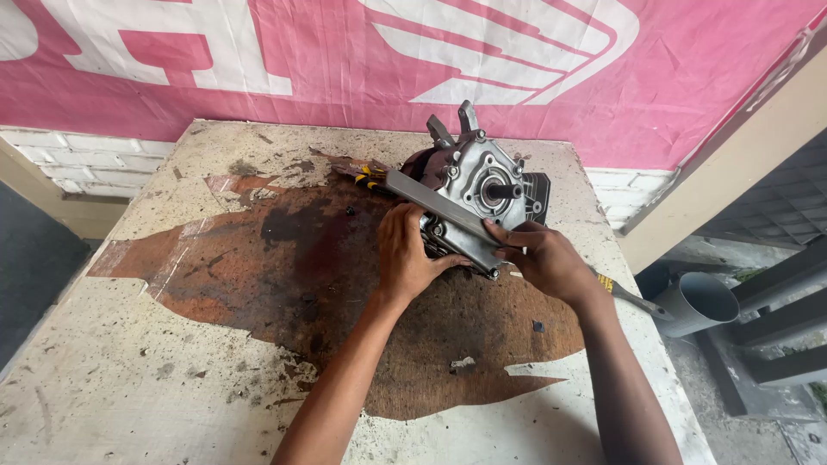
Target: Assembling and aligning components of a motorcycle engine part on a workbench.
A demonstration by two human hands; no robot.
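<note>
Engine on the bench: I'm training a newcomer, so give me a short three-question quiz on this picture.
1. True or false: both hands touch the engine.
2. Which hand grips the near end of the flat metal bar? A) left hand B) right hand
3. What sticks out from the middle of the engine cover?

Key: 1 true; 2 B; 3 a short shaft.

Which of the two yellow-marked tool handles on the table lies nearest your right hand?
The yellow-and-black handle just behind the right hand, by the table's right edge. The other yellow-striped handle lies left of the grey metal engine casing, farther away.
</note>
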